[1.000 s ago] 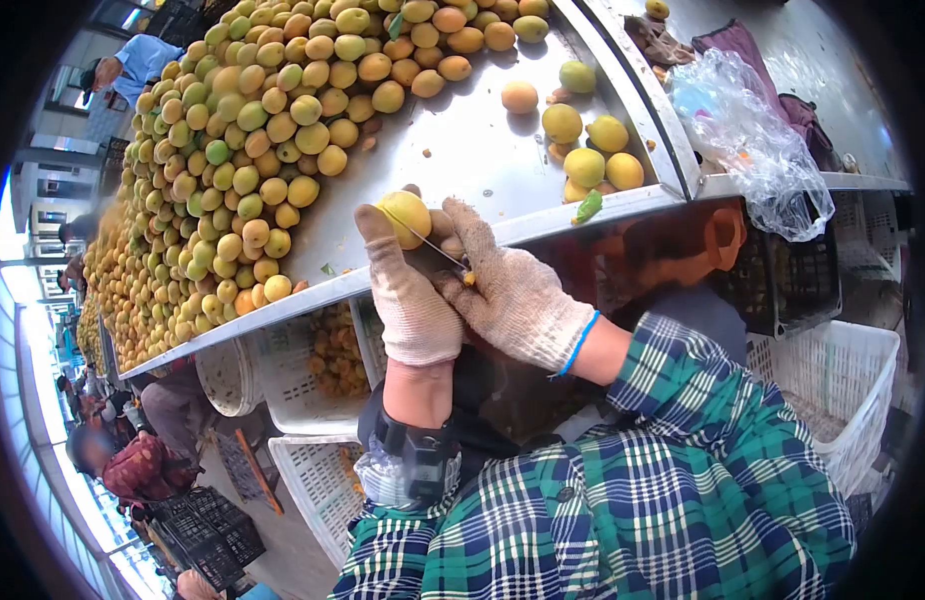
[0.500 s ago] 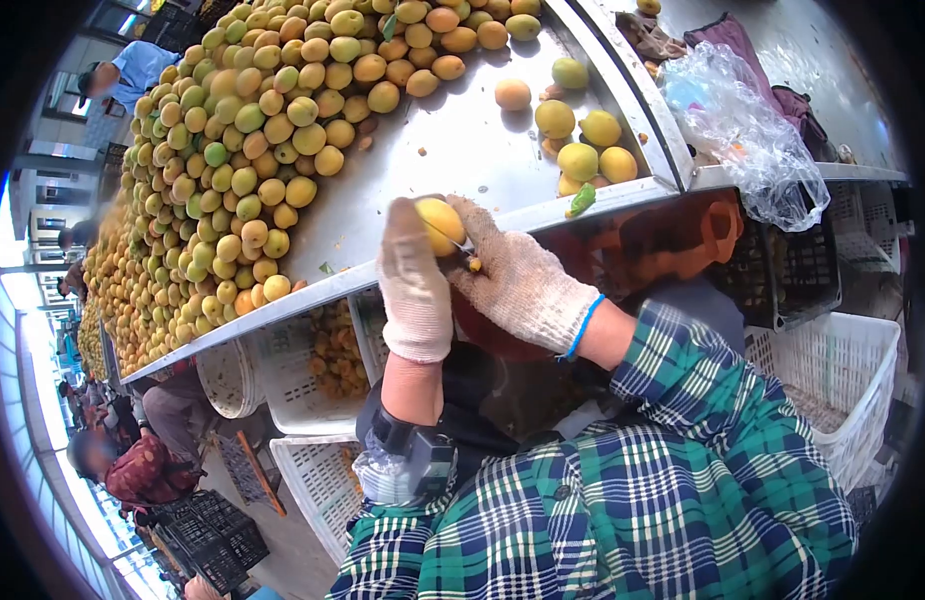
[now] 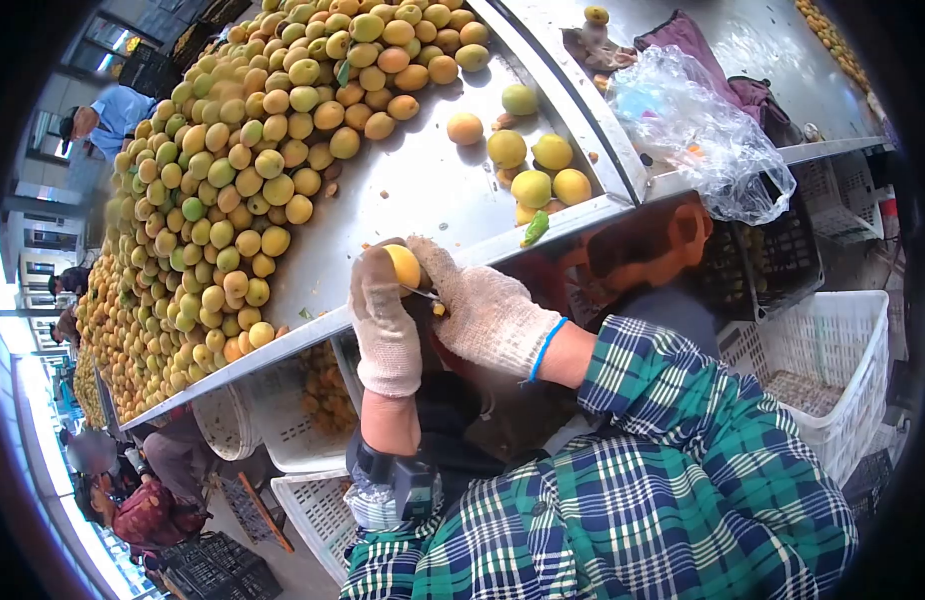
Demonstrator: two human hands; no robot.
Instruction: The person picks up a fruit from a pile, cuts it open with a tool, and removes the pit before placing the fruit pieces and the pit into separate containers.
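Observation:
My left hand (image 3: pixel 388 325), in a pale knit glove, is closed around a yellow apricot (image 3: pixel 404 266) just over the table's front edge. My right hand (image 3: pixel 498 322), in a soiled glove with a blue cuff, is closed on a small knife (image 3: pixel 421 293). Its thin blade lies against the apricot's lower side, and a yellow handle end shows below the fingers. How deep the blade sits is hidden. Beyond my hands, several loose apricots (image 3: pixel 532 188) rest in the table's corner.
A large heap of apricots (image 3: pixel 233 180) covers the left of the metal table (image 3: pixel 403 195). A raised rim (image 3: pixel 583 213) borders it. A clear plastic bag (image 3: pixel 698 130) lies on the right. White crates (image 3: pixel 833 350) stand below, and other people (image 3: pixel 158 515) are at the far left.
The view has shifted, so the table and fruit sit differently in frame. Both hands keep their hold; the apricot appears slightly turned, with the blade still against it.

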